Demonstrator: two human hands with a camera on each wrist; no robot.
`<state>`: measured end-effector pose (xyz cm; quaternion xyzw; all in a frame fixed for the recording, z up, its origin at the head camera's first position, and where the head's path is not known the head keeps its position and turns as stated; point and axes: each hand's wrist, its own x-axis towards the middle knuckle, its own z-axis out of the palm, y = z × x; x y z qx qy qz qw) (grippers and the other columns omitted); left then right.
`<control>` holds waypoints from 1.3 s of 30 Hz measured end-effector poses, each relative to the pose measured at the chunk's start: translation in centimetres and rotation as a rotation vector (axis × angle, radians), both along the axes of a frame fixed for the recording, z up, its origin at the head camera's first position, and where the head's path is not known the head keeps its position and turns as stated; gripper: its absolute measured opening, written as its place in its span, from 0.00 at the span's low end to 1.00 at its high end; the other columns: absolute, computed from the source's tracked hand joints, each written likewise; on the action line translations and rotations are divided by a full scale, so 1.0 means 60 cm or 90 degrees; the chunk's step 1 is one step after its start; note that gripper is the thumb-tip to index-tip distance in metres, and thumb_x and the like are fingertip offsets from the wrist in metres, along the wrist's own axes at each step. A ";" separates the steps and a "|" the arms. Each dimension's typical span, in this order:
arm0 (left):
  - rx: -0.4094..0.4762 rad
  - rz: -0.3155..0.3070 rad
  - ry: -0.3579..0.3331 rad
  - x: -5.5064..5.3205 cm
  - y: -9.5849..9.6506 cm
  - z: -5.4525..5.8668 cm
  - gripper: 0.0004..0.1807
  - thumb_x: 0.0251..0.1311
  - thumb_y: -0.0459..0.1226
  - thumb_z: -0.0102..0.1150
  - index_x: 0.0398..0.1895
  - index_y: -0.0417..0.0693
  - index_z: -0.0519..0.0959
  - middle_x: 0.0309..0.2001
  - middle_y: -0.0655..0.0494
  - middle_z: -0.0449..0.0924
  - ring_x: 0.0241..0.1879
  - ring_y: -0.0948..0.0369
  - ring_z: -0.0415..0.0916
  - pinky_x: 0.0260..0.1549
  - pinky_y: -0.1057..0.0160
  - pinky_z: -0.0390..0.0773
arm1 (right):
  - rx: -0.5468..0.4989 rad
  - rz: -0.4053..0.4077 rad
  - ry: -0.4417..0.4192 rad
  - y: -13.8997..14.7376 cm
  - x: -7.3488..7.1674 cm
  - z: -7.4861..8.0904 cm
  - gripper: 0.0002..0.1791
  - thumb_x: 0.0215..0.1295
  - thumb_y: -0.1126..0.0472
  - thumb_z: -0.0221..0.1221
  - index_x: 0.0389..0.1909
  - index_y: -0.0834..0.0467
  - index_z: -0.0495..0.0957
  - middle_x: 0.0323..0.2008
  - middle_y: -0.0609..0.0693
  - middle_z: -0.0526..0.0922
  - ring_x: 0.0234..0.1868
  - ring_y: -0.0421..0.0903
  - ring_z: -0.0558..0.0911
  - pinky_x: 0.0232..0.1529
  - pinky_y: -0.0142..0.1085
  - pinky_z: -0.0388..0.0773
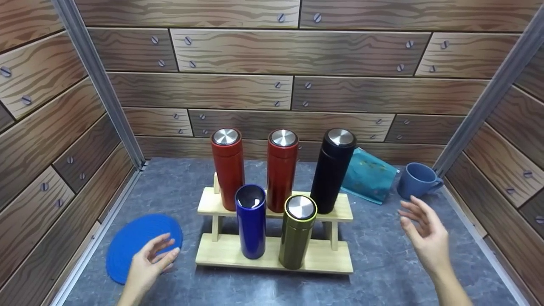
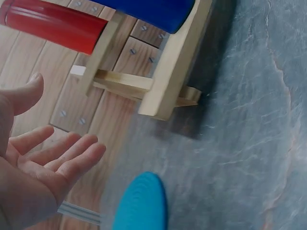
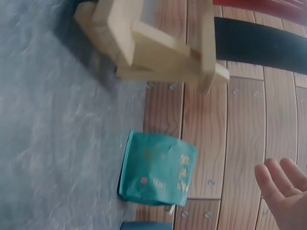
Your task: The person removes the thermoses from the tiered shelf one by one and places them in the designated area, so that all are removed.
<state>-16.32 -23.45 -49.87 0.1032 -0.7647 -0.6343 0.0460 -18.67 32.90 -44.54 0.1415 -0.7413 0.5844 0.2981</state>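
Observation:
My left hand (image 1: 148,261) hovers over the round blue mat (image 1: 138,242), fingers relaxed and holding nothing. On the other side my right hand (image 1: 425,238) is held in the air in front of the blue mug (image 1: 418,180), loosely bent and bare. Between them stands a two-step wooden rack (image 1: 327,259). Its upper step carries a red flask (image 1: 228,174), another red flask (image 1: 281,178) and a black flask (image 1: 332,174). A shiny blue flask (image 1: 251,229) and an olive green flask (image 1: 296,240) stand upright on the lower step.
A teal pouch (image 1: 369,176) leans behind the rack on the right, beside the mug; its printed front shows in the right wrist view. Wood-patterned panels (image 1: 238,91) wall in the grey marbled tabletop (image 1: 182,293) at the back and both sides.

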 end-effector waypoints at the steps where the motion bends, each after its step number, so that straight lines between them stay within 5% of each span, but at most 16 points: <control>1: 0.017 0.004 -0.011 -0.002 -0.001 -0.004 0.31 0.54 0.39 0.66 0.61 0.40 0.68 0.54 0.38 0.73 0.46 0.50 0.78 0.39 0.56 0.83 | -0.018 0.026 0.008 -0.004 -0.005 0.002 0.29 0.58 0.82 0.53 0.62 0.70 0.62 0.51 0.59 0.76 0.47 0.45 0.79 0.45 0.25 0.78; 6: 0.093 0.011 -0.033 -0.009 -0.004 -0.023 0.30 0.53 0.35 0.66 0.60 0.38 0.68 0.53 0.39 0.74 0.43 0.53 0.79 0.39 0.50 0.82 | -0.076 0.118 0.043 -0.020 -0.023 0.009 0.28 0.57 0.83 0.51 0.61 0.74 0.61 0.51 0.65 0.74 0.47 0.50 0.78 0.42 0.30 0.81; 20: 0.184 -0.010 -0.100 -0.023 -0.007 -0.055 0.34 0.51 0.38 0.68 0.61 0.36 0.67 0.53 0.37 0.74 0.46 0.47 0.77 0.41 0.47 0.81 | -0.045 0.104 0.007 -0.053 -0.053 0.041 0.29 0.60 0.78 0.54 0.64 0.67 0.62 0.52 0.69 0.71 0.47 0.52 0.78 0.43 0.31 0.81; 30: 0.219 -0.044 -0.121 -0.034 0.008 -0.079 0.34 0.53 0.32 0.65 0.63 0.33 0.63 0.54 0.36 0.72 0.45 0.47 0.78 0.42 0.47 0.80 | -0.091 0.200 0.059 -0.080 -0.079 0.071 0.29 0.60 0.80 0.52 0.63 0.69 0.61 0.52 0.70 0.71 0.47 0.53 0.78 0.43 0.33 0.81; 39: 0.232 -0.075 -0.123 -0.035 0.005 -0.105 0.36 0.53 0.32 0.65 0.64 0.31 0.60 0.53 0.37 0.73 0.43 0.47 0.78 0.39 0.49 0.82 | -0.086 0.198 0.032 -0.112 -0.103 0.092 0.30 0.59 0.78 0.55 0.63 0.69 0.60 0.53 0.69 0.71 0.49 0.57 0.77 0.46 0.34 0.80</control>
